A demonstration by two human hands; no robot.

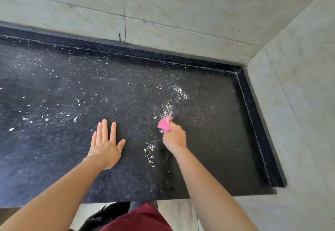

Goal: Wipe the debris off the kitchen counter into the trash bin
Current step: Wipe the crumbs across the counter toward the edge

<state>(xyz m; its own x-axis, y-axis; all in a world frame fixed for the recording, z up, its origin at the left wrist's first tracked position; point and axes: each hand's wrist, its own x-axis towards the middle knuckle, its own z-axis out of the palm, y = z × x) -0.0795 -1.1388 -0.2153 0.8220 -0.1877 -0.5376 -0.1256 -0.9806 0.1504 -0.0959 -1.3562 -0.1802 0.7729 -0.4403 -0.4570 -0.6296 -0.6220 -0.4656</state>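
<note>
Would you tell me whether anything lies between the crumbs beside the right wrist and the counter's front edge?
Nothing visible does: bare counter runs from those crumbs to the front edge. The left hand rests flat to their left.

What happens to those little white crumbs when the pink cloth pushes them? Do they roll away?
The crumbs look tiny and light, so they probably slide easily on the smooth black counter. Some likely scatter: fine specks lie spread widely. The bunched pink cloth looks soft, so a few may slip past.
</note>
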